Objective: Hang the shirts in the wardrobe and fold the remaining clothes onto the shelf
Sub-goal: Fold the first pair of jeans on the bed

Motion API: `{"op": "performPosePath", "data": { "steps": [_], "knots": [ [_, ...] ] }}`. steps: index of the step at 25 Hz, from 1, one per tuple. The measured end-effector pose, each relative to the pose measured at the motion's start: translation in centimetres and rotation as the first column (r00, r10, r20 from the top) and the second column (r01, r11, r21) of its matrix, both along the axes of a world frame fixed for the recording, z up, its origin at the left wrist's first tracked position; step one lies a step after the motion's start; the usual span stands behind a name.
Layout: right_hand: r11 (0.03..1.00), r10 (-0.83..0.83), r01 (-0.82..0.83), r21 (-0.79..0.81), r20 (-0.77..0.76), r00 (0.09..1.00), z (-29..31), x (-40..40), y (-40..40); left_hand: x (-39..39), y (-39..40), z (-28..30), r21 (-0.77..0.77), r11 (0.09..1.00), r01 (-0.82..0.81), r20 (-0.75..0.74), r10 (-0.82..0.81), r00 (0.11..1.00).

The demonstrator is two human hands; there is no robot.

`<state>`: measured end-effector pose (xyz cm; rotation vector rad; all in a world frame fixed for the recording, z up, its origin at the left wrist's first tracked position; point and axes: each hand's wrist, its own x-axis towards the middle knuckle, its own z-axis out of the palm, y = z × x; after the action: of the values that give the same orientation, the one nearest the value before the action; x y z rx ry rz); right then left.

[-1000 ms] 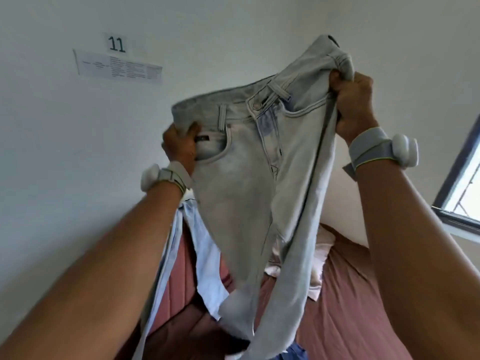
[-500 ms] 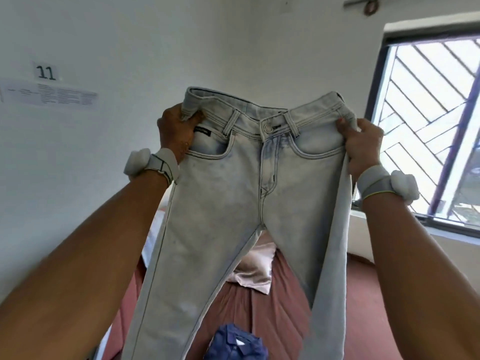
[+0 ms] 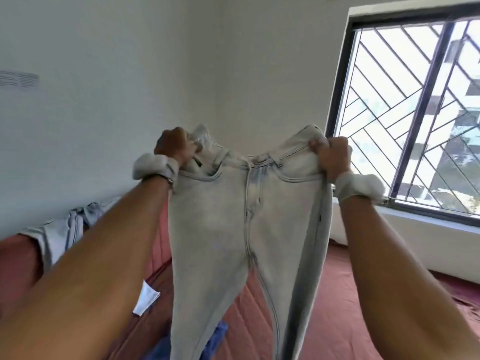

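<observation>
We hold a pair of light-wash jeans point(image 3: 233, 216) up in the air above the bed point(image 3: 350, 281), front side toward us. The denim is very pale, almost grey-white, with a darker faded strip along the fly and curved front pockets under the waistband. Our left hand point(image 3: 174, 148) is closed in a fist on the left corner of the waistband, and our right hand point(image 3: 333, 157) is closed on the right corner, so the waist sags a little between them. Both wrists carry a white band. The two legs hang down and leave the picture at the bottom edge. Under them a blue garment point(image 3: 218, 336) is mostly covered. Farther left, another pale denim piece point(image 3: 65, 229) lies on the reddish bedcover, partly behind our forearm. The barred window point(image 3: 415, 113) stands behind.
</observation>
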<state>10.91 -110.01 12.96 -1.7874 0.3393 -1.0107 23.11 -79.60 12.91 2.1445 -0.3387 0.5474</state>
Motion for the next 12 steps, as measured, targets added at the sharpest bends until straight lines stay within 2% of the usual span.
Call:
{"op": "performPosePath", "data": {
  "steps": [1, 2, 6, 8, 12],
  "knots": [
    [0.984, -0.175, 0.174, -0.030, -0.031, 0.984, -0.1, 0.8, 0.7, -0.6, -1.7, 0.0, 0.040, 0.985, -0.166, 0.072, 0.163, 0.984],
    [0.974, -0.224, 0.223, -0.034, -0.012, 0.975, 0.3, 1.2, 1.0, -1.5, -4.3, 0.5, 0.021, 0.975, -0.222, 0.102, 0.219, 0.970],
    [0.988, -0.004, 0.008, -0.155, 0.032, 0.999, 1.5, 2.6, 1.9, -3.0, -10.9, 2.6, -0.135, 0.980, -0.148, 0.098, 0.162, 0.982],
    [0.984, 0.101, -0.089, -0.156, 0.067, 0.993, 2.0, 3.0, 2.3, -3.7, -13.6, 2.9, -0.193, 0.976, -0.099, 0.111, 0.122, 0.986],
    [0.964, 0.132, -0.120, -0.239, 0.035, 0.991, 2.5, 2.9, 2.5, -6.0, -17.5, 3.5, -0.256, 0.964, 0.072, 0.161, -0.030, 0.986]
  ]
}}
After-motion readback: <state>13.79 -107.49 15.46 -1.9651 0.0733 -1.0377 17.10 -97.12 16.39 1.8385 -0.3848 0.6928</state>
